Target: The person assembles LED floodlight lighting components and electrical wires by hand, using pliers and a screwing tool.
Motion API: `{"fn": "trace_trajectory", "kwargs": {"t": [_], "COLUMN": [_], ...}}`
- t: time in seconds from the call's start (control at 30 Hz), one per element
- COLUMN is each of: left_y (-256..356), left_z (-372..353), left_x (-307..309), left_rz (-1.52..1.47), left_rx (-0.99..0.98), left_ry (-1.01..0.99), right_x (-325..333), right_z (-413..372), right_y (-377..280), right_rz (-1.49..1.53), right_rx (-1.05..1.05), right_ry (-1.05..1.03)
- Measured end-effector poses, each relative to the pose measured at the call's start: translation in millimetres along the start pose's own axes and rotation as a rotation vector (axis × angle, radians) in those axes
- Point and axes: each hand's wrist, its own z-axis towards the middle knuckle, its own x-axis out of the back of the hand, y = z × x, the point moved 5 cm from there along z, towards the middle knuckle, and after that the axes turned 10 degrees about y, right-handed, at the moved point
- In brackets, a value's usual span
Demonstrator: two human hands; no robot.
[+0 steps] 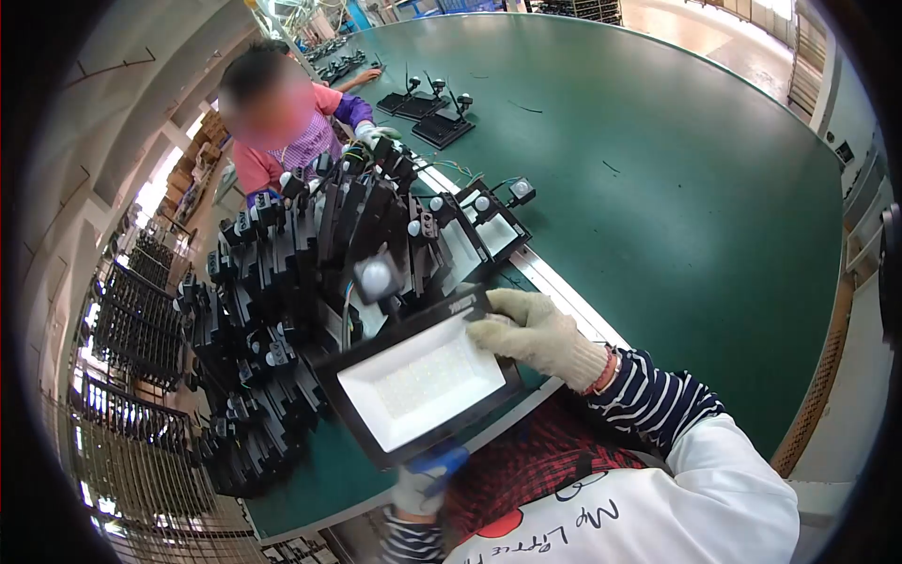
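A black-framed floodlight with a white reflector (423, 381) is tilted up in front of me, its round white sensor (376, 277) above its upper edge. My right hand (537, 331), in a cream knit glove, grips the frame's upper right corner between thumb and fingers. At the lower edge is my left hand (426, 481), gloved with blue on the fingers; it is blurred, and its fingertips pass behind the frame. Just beyond, more floodlights (495, 230) with sensors lie at the metal edge strip of the table.
Many black floodlights (272, 273) stand packed in rows at the left. A co-worker (296, 141) with gloved hands is beyond them. The green table (676, 207) stretches right, with dark floodlights (442, 127) further back. Racks (141, 320) stand at the far left.
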Motion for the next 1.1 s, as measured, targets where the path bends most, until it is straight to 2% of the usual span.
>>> {"fn": "trace_trajectory", "kwargs": {"t": [0.03,0.07,0.1,0.13,0.17,0.23,0.27,0.3,0.4,0.47,0.57,0.7,0.8,0.83,0.9,0.93,0.97,1.07,1.1], "left_y": [-38,-30,-22,-18,-17,-42,-60,-70,-35,-27,-26,-31,-14,-9,-2,-7,-12,-40,-40], "left_z": [-11,-11,-8,-5,-2,-1,-6,-11,-11,-18,-27,-27,-17,-15,-13,-13,-13,-17,-19], "left_x": [-18,-27,-31,-35,-36,-35,-34,-34,-40,-49,-51,-59,-57,-54,-49,-45,-42,-36,-34], "left_rz": [-0.204,-0.565,-1.046,-1.228,-1.349,-1.423,-1.373,-1.336,-1.247,-1.175,-1.031,-0.888,-1.005,-1.03,-1.033,-1.005,-0.976,-0.808,-0.709], "left_rx": [0.039,0.164,0.313,0.344,0.352,0.259,0.282,0.247,0.112,0.093,0.21,0.167,0.352,0.418,0.512,0.495,0.477,0.288,0.213], "left_ry": [0.102,0.217,0.306,0.343,0.357,0.356,0.464,0.478,0.408,0.39,0.45,0.464,0.499,0.522,0.58,0.584,0.588,0.558,0.573], "right_x": [-4,-7,-9,-12,-10,-10,-9,-8,-6,2,8,2,13,17,22,27,33,37,36], "right_z": [-5,-4,-2,-2,-6,-13,-15,-16,-14,-12,-14,-23,-11,-6,-2,0,2,5,5], "right_y": [-4,-2,2,5,3,8,14,26,35,35,28,24,47,44,40,35,22,12,13], "right_rz": [-0.028,-0.044,-0.06,-0.076,-0.251,-0.304,-0.323,-0.329,-0.301,-0.189,0.08,-0.225,-0.116,-0.162,-0.138,-0.127,-0.326,-0.631,-0.639], "right_rx": [0.014,0.067,0.12,0.171,0.219,0.391,0.481,0.522,0.291,0.274,0.232,0.351,0.269,0.365,0.376,0.383,0.505,0.598,0.602], "right_ry": [-0.001,0.008,0.017,0.026,0.165,0.365,0.47,0.458,0.386,0.462,0.497,0.394,0.456,0.494,0.373,0.306,0.238,0.115,0.114]}}
